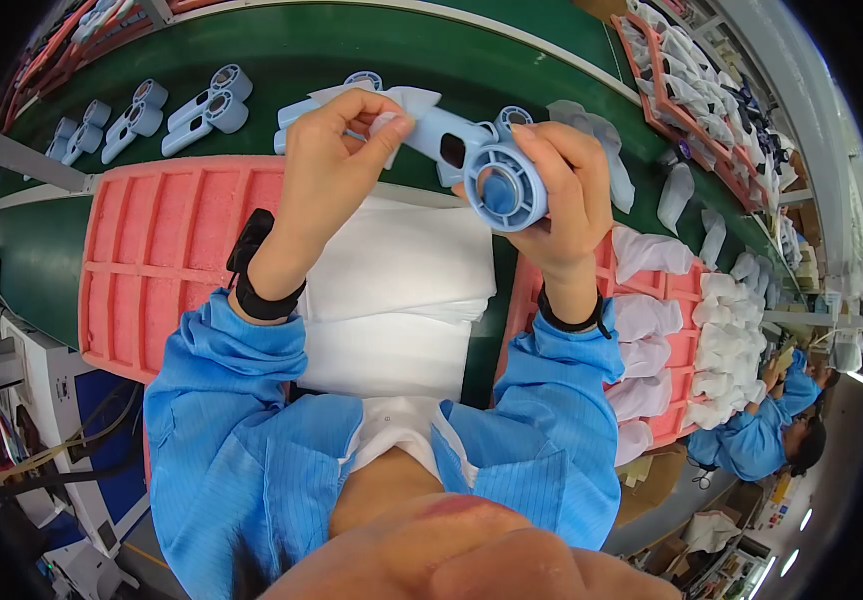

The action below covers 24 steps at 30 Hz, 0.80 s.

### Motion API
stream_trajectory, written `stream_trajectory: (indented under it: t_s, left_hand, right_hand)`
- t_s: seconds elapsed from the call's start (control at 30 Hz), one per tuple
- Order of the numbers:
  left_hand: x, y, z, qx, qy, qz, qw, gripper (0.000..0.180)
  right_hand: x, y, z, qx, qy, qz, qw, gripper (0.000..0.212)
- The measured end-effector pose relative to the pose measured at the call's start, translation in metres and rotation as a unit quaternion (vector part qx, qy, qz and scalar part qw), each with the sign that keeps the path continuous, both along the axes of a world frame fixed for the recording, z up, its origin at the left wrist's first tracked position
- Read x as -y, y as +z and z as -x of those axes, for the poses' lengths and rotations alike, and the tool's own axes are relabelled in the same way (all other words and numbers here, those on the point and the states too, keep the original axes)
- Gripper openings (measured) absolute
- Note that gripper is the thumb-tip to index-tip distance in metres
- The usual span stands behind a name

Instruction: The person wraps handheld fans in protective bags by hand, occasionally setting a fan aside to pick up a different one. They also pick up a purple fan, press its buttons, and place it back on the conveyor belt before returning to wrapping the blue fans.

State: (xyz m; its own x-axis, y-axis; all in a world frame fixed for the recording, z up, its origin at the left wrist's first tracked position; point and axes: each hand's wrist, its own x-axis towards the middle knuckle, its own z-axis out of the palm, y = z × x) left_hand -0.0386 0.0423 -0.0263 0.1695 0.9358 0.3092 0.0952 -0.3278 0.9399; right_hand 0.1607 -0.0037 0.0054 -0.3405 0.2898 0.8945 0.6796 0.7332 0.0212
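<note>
A light-blue handheld device (451,140) with a round, ring-shaped head and a dark oval window in its handle is held up over the work surface. My right hand (571,185) wraps around its round head from the right. At the handle's far end, my left hand (341,145) is closed, its thumb and fingers pinching a thin white wrapping sheet (417,100); part of that sheet is hidden behind the fingers. Below both hands lies a stack of white sheets (391,270). More light-blue devices (216,108) of the same shape lie on the green belt beyond.
A pink compartment tray (176,215) stands at the left. Another pink tray (686,350) at the right bears rows of white-wrapped items (651,315). Wrapped pieces (676,195) lie along the green belt (301,50). People in blue (751,440) work at far right.
</note>
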Motion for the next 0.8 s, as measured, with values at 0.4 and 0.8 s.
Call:
stream_trajectory:
  t_s: [0.4,0.8]
  left_hand:
    - [0.043,0.022,0.000,0.059,-0.081,-0.212,0.972,0.011]
    - [0.001,0.003,0.023,0.272,-0.111,0.089,0.952,0.010]
  right_hand:
    - [-0.028,-0.046,0.029,0.004,0.023,0.035,0.999,0.058]
    - [0.000,0.010,-0.008,-0.305,-0.138,-0.046,0.941,0.061]
